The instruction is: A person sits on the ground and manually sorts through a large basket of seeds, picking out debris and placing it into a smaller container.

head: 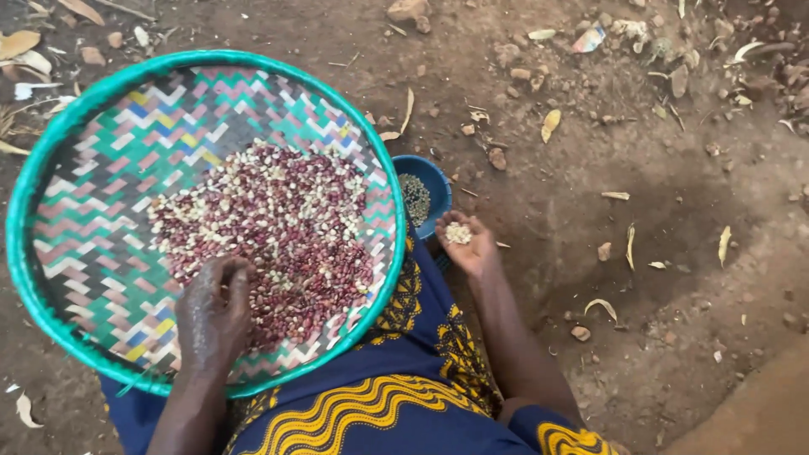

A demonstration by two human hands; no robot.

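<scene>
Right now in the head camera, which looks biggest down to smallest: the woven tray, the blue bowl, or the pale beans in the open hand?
1. Woven tray, by far the largest.
2. Blue bowl, partly hidden behind the tray.
3. Pale beans in the right hand, smallest.

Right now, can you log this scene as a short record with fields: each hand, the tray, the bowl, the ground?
left hand: palm down, fingertips in the beans on the tray
right hand: palm up beside the bowl, open grip cupping a small heap of pale kernels
woven tray: round, green rim, zigzag weave, resting on the lap
beans: dark red mixed with pale ones, piled mid-tray
blue bowl: partly behind the tray rim, holds small dark grains
ground: bare dirt, dry leaves, stones
</scene>
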